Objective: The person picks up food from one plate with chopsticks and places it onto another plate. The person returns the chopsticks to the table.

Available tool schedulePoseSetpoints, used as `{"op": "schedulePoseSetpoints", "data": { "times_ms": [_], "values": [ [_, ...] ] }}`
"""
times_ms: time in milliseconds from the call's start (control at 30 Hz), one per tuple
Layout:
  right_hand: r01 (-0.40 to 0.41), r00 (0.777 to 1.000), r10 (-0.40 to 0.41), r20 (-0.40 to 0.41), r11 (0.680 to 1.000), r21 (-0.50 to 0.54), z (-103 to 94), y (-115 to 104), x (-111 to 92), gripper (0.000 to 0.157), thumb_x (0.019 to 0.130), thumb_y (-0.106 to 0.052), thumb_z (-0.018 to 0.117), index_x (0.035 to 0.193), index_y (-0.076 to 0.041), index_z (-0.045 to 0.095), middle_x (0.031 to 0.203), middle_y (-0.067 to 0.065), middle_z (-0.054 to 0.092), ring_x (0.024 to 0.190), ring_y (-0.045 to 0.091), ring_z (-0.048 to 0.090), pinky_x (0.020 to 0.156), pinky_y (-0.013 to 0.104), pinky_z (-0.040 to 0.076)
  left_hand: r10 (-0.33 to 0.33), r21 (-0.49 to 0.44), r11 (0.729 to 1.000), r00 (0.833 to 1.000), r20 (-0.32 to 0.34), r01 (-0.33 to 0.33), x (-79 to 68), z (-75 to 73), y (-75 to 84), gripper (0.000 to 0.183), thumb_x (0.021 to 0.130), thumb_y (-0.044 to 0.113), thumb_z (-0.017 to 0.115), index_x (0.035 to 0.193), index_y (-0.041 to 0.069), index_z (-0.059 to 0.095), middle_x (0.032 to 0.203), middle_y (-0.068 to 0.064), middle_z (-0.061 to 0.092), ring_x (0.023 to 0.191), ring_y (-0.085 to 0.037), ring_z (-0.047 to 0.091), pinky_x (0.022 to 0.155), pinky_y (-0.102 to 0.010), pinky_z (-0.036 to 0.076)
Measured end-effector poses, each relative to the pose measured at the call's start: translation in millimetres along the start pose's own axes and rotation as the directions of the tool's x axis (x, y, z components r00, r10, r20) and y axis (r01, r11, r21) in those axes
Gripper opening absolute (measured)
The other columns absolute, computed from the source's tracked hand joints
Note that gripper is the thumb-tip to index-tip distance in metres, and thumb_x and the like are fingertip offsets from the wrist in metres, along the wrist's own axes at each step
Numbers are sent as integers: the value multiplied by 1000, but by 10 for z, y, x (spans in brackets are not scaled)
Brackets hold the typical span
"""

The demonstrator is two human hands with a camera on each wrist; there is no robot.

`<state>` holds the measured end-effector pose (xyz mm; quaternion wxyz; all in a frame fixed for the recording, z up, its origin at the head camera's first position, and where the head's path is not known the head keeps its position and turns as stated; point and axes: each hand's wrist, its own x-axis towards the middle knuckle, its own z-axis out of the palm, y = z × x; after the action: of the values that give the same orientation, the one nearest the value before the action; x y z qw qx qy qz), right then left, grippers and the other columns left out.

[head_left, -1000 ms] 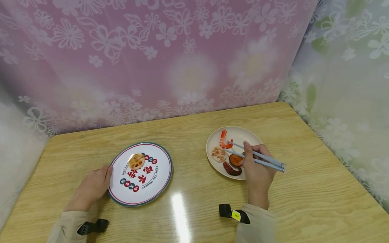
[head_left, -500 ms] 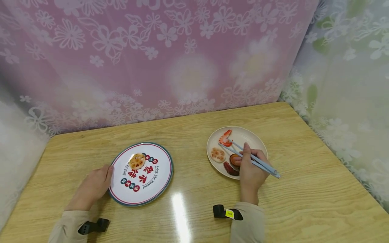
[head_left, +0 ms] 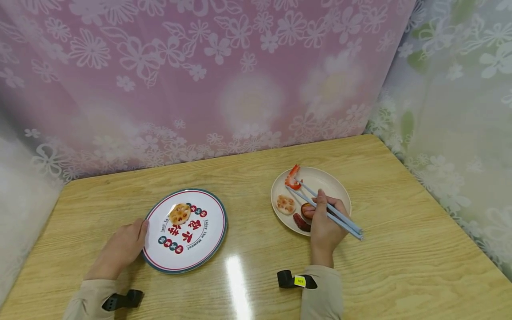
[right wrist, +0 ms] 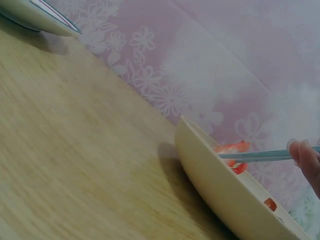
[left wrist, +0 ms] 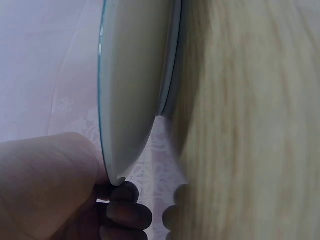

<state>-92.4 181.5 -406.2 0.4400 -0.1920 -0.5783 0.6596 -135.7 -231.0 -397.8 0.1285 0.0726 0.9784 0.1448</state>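
With its thumb on top and fingers curled below, my left hand [head_left: 123, 247] pinches the left rim of a white plate [head_left: 160, 258] with a blue-green edge. A lotus root slice [head_left: 180, 214] lies on that plate's printed middle. My right hand [head_left: 329, 222] holds light blue chopsticks [head_left: 340, 218] slantwise over a beige plate [head_left: 324, 178]. Their tips are at a red-and-white shrimp [head_left: 294, 178], which overlaps the plate's far left rim in the head view. The right wrist view shows the tips against the shrimp [right wrist: 232, 148] low inside the rim.
Also on the beige plate are a paler lotus root slice [head_left: 286, 204], a dark red curled piece [head_left: 302, 222] and a brown round piece [head_left: 307, 211] partly behind my right fingers. Both plates stand on a wooden table [head_left: 248, 200]. Floral curtains [head_left: 248, 89] hang behind and beside it.
My right hand and the chopsticks have shifted left. The shrimp has turned and moved toward the plate's far left rim, with the tips staying on it. My left hand stays at its rim.
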Motion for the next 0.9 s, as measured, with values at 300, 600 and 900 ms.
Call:
{"op": "schedulePoseSetpoints", "data": {
  "times_ms": [300, 600, 900],
  "values": [
    [-78, 991, 88, -104, 992, 99, -42, 23, 81, 31, 90, -19, 69, 76, 7, 58, 61, 9, 64, 43, 13, 61, 41, 24, 49, 1, 2, 1000, 1000, -7, -1, -11, -11, 15, 42, 106, 23, 31, 118, -13, 50, 88, -18, 58, 85, -33, 56, 79, -54, 46],
    [-148, 978, 164, -125, 981, 127, 15, 45, 91, 29, 86, -16, 74, 71, 0, 56, 57, 8, 65, 40, 13, 60, 39, 24, 48, 1, 2, 1000, 1000, -8, -1, -27, -13, 8, 44, 107, 24, 31, 120, -14, 49, 93, -21, 59, 89, -35, 57, 84, -57, 45],
    [-59, 998, 59, 21, 998, 26, 58, 8, 1, 37, 90, -28, 68, 76, 2, 52, 55, 17, 64, 47, 17, 65, 45, 29, 52, -12, -4, 1000, 1000, 15, 12, -3, -13, 8, 46, 107, 26, 30, 121, -13, 48, 91, -18, 57, 86, -32, 53, 82, -55, 45]
  ]
}}
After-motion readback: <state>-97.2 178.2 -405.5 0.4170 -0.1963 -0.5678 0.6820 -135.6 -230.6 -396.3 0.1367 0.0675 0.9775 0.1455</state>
